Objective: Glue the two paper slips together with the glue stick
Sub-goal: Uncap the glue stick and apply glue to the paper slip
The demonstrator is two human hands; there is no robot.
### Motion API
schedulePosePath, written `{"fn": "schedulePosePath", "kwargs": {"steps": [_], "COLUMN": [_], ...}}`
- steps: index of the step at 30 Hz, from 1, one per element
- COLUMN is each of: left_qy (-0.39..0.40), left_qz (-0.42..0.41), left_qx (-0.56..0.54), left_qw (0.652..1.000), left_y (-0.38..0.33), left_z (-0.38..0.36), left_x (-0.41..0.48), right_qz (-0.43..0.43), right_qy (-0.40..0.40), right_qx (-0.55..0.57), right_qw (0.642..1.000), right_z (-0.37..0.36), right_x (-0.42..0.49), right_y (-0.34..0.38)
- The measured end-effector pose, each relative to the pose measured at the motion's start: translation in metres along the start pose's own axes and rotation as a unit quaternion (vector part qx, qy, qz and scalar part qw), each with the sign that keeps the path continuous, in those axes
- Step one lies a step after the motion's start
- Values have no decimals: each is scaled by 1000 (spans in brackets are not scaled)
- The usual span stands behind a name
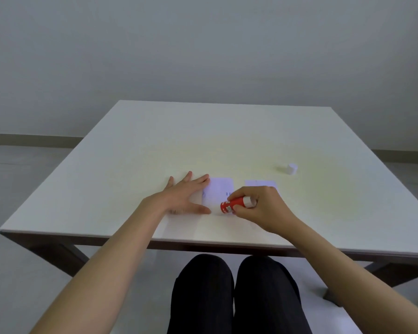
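Observation:
Two white paper slips lie side by side on the white table. My left hand rests flat with fingers spread on the left edge of the left slip. My right hand grips a red glue stick, held nearly sideways with its lower end over the near part of that slip. The right slip lies just beyond my right hand, partly hidden by it. The stick's white cap stands on the table to the far right.
The table's near edge runs just above my knees. A grey wall and floor lie beyond the table's far edge.

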State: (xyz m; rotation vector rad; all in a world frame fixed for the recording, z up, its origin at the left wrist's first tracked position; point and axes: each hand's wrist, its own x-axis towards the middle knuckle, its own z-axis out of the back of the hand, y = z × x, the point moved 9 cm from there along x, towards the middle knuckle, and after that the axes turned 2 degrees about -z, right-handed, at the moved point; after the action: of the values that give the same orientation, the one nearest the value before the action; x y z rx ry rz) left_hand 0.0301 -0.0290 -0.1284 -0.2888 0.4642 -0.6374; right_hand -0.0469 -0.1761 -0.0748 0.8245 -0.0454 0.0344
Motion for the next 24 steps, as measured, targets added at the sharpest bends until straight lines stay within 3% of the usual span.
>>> {"fn": "schedulePosePath", "kwargs": {"steps": [7,15,21,24], "left_qy": [6,6,3,-10], "left_qz": [0,0,-4,-9], "left_qx": [1,-6,-5,-36], "left_qw": [1000,1000,1000,999], "left_y": [-2,0,0,2], "left_z": [2,0,2,-1], "left_x": [-3,0,0,-1], "right_qz": [-61,-18,-79,-73], "right_qy": [-86,-12,-68,-57], "right_qx": [38,-22,13,-3], "right_qw": [994,1000,994,996], "right_z": [32,23,43,37], "right_x": [25,-7,13,0], "right_y": [-15,-9,-21,-20]}}
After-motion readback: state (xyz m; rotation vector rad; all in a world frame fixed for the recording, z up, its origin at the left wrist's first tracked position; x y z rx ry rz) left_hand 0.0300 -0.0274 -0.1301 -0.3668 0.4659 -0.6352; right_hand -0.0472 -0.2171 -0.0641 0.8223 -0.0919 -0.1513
